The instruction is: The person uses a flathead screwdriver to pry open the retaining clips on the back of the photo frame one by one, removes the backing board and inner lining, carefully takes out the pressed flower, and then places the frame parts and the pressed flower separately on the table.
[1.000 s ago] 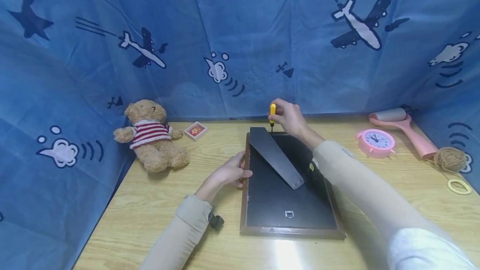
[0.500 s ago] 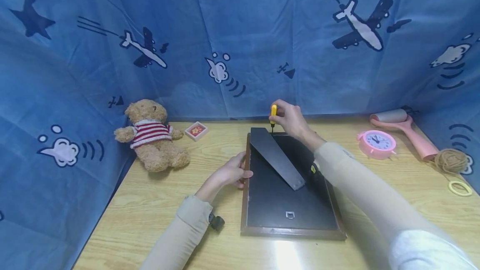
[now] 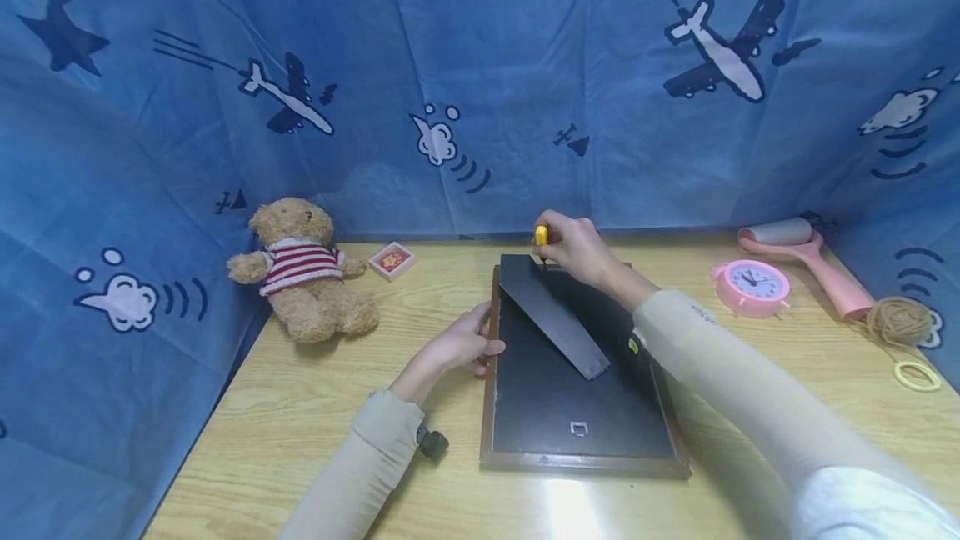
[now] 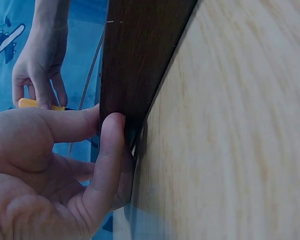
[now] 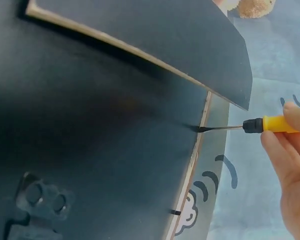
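Blue curtain (image 3: 495, 65), wide as the whole scene, hung behind with its printed planes and clouds, and in front of it ran the pale wooden surface (image 3: 262, 407). Picture frame next (image 3: 611, 407): it lay back-side up on that surface, a brown border round a black backing. Over it slanted the black support leg (image 3: 555, 319), running from the far left corner down past the middle.

Off to the left sat the teddy bear (image 3: 303, 269) in red and white stripes; over on the right, the pink lint roller (image 3: 838, 277).

Now the hands! The left hand (image 3: 461, 342) had its grip narrow on the frame's left edge. The right hand (image 3: 577, 250), at the far edge, had its grip holding the yellow screwdriver (image 5: 273, 124), thumb and fingers pinching the handle, the blade's tip meeting the frame's rim just beside the leg.

Smaller still, the pink alarm clock (image 3: 752, 286) stood near the roller, the twine ball (image 3: 898, 322) beside the roller's handle, and a little metal hanger (image 3: 579, 429) shone at the backing's near end.
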The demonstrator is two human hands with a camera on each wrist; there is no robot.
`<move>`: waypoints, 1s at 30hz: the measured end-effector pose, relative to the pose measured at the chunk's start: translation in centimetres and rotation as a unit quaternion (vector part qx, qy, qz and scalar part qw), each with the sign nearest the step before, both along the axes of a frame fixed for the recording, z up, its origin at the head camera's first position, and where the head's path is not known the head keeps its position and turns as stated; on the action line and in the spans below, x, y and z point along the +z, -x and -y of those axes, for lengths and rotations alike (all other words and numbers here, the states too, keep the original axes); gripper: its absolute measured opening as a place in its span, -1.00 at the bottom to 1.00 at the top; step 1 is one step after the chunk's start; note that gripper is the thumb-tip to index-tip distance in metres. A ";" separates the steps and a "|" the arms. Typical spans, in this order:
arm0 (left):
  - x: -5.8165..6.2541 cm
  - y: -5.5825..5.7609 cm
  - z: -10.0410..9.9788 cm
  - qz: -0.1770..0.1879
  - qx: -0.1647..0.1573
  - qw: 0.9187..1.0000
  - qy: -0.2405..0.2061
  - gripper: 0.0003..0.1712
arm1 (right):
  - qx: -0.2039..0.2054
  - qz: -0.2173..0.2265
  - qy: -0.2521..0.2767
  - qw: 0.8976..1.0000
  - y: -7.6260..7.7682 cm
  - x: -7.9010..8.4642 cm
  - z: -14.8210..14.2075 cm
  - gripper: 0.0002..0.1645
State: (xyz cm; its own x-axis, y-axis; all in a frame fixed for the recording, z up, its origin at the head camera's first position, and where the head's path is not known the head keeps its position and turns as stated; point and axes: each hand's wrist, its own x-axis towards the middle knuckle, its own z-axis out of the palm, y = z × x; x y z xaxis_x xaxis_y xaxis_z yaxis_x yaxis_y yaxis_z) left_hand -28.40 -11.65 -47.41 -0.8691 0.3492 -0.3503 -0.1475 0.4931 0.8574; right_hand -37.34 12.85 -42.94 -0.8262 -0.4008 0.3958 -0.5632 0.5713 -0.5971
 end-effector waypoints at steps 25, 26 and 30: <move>0.0 0.1 0.2 0.000 -0.004 1.000 -0.003 -0.01 | -0.056 0.069 0.026 0.996 1.7 0.7 0.0 -0.74; 0.0 0.1 0.2 0.000 -0.005 1.000 -0.002 -0.01 | -0.061 0.071 0.027 0.995 1.7 0.7 0.1 -0.73; 0.0 0.1 0.2 -0.001 -0.007 1.000 -0.003 0.00 | -0.076 0.080 0.034 0.993 1.7 0.7 0.2 -0.65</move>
